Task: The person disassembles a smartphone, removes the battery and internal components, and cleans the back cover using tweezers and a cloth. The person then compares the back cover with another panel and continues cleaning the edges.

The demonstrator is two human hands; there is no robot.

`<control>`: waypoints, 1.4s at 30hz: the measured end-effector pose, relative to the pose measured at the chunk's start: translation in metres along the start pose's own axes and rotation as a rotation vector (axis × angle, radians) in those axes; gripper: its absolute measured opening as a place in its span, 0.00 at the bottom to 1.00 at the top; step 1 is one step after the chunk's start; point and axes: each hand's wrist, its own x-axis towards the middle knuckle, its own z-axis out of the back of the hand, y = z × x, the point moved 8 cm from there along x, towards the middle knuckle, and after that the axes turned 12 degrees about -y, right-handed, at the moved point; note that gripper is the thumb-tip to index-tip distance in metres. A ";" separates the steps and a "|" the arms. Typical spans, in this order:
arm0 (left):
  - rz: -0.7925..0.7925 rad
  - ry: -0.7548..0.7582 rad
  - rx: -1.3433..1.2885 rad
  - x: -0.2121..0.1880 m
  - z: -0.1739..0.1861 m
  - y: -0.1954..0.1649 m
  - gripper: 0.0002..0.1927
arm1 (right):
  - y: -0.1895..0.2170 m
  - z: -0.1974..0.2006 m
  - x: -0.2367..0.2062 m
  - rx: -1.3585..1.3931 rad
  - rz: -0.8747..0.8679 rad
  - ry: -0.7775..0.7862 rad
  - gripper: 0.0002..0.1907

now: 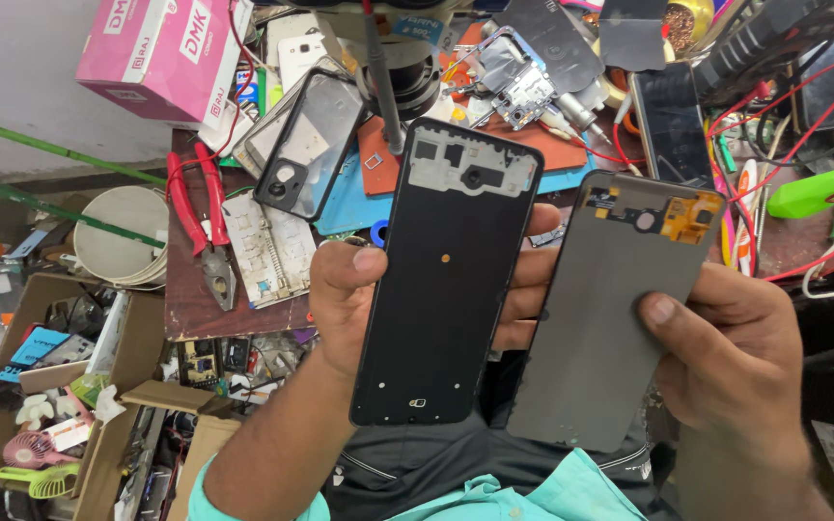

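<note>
Cluttered bench point(243, 314) lies behind. Left hand point(345, 309) grips a black phone frame point(446, 280); right hand point(726, 347) pinches a grey display panel point(600, 328). That thin panel could slip from such a light edge hold.

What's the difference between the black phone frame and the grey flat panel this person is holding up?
The black plastic phone frame, in the left hand, is glossy black with a pale grey cut-out section at its top; the grey flat display panel, in the right hand, is matt grey with an orange-yellow flex piece at its top. The frame stands nearly upright, while the panel leans to the right. Both are thin, phone-sized rectangles gripped by their edges.
</note>
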 end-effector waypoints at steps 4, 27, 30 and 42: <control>-0.019 -0.006 0.009 0.000 -0.001 -0.001 0.57 | 0.003 -0.001 -0.004 -0.006 0.015 0.003 0.11; 0.070 0.036 -0.016 -0.006 -0.009 0.005 0.59 | -0.003 0.003 -0.013 0.161 -0.092 0.072 0.16; 0.064 0.025 -0.013 -0.008 -0.013 0.005 0.60 | -0.007 -0.004 -0.007 0.233 -0.143 0.138 0.18; 0.065 0.067 -0.056 -0.009 -0.022 0.006 0.59 | -0.053 -0.004 0.007 0.517 -0.293 0.359 0.13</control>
